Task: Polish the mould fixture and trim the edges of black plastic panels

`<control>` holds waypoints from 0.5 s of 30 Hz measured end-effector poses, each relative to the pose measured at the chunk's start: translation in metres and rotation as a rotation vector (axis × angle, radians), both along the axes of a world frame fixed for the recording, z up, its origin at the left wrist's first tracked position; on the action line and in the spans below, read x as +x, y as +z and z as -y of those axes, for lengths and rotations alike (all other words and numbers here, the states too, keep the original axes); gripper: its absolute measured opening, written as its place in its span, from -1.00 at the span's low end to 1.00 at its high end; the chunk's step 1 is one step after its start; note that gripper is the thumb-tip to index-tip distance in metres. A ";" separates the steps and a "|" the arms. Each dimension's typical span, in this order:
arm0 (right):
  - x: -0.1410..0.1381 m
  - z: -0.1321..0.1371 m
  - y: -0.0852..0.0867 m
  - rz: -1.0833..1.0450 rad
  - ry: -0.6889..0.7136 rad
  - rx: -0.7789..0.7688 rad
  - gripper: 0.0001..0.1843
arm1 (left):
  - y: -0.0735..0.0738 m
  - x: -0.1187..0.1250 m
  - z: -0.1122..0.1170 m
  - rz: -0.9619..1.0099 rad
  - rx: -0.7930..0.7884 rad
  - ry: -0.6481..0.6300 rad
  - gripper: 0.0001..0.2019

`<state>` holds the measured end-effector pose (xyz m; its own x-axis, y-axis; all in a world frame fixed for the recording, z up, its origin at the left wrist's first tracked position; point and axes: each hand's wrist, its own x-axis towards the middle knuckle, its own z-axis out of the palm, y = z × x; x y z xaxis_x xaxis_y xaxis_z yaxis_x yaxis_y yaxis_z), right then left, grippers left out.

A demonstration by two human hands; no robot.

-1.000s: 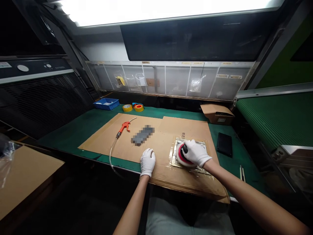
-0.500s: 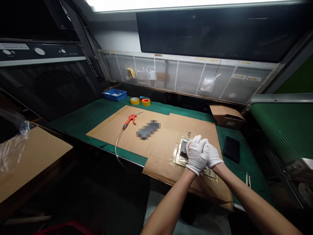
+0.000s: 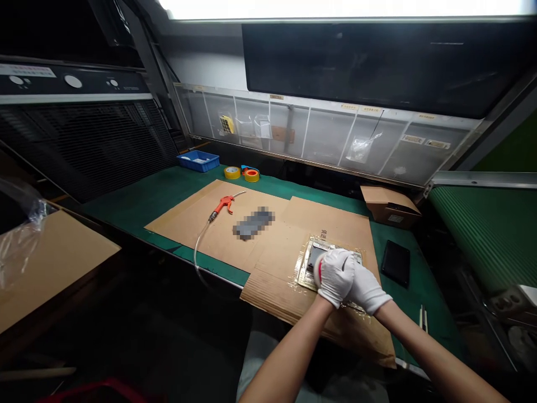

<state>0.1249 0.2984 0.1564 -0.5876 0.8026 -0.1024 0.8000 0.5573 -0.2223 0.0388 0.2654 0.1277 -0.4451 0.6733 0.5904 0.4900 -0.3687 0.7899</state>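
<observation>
My left hand (image 3: 336, 276), in a white glove, is closed on a round white thing with a red edge (image 3: 318, 271), mostly covered by the fingers. Pressed against it from the right is my right hand (image 3: 366, 287), also gloved; its fingers curl in behind the left hand, and what they grip is hidden. Both hands are low over a flat dark part (image 3: 315, 255) lying inside a pale frame (image 3: 302, 275). Clear, shiny tape edges the frame on the cardboard sheet (image 3: 274, 252). The hands cover the right side of the part.
An orange air gun (image 3: 224, 206) with a hose lies left, near a blurred-out dark patch (image 3: 254, 223). Behind are yellow tape rolls (image 3: 232, 173) and a blue tray (image 3: 198, 160). To the right stand an open cardboard box (image 3: 390, 207) and a black flat case (image 3: 396, 262).
Both hands have shifted slightly down toward me, still together. More of the frame's upper edge shows, and the round thing's red edge shows more clearly. The view has tilted a little.
</observation>
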 end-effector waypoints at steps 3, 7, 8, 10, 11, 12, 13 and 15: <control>0.045 -0.003 -0.015 -0.022 -0.141 0.024 -0.32 | -0.003 0.034 -0.009 0.034 -0.027 -0.038 -0.81; 0.073 -0.008 -0.021 0.049 -0.224 0.056 -0.42 | -0.002 0.058 -0.018 0.023 -0.040 -0.116 -0.83; 0.067 -0.008 -0.019 0.080 -0.208 0.057 -0.43 | -0.002 0.053 -0.016 0.032 -0.031 -0.108 -0.83; 0.038 -0.002 -0.011 0.110 -0.125 0.046 -0.44 | -0.002 0.029 -0.008 0.066 -0.017 -0.062 -0.81; 0.018 0.002 -0.006 0.103 -0.066 0.034 -0.42 | -0.002 0.013 -0.002 0.084 -0.019 -0.029 -0.79; -0.003 0.006 -0.001 0.085 -0.006 0.022 -0.41 | -0.002 -0.005 0.004 0.096 -0.029 0.008 -0.77; -0.023 0.010 0.005 0.060 0.055 0.013 -0.39 | -0.001 -0.021 0.011 0.099 -0.046 0.044 -0.75; -0.052 0.017 0.014 0.020 0.146 0.013 -0.38 | 0.000 -0.046 0.021 0.103 -0.086 0.103 -0.73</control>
<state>0.0726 0.2810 0.1703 -0.6959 0.7103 -0.1054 0.7146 0.6706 -0.1992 -0.0068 0.2449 0.1277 -0.5699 0.6669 0.4801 0.4363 -0.2495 0.8645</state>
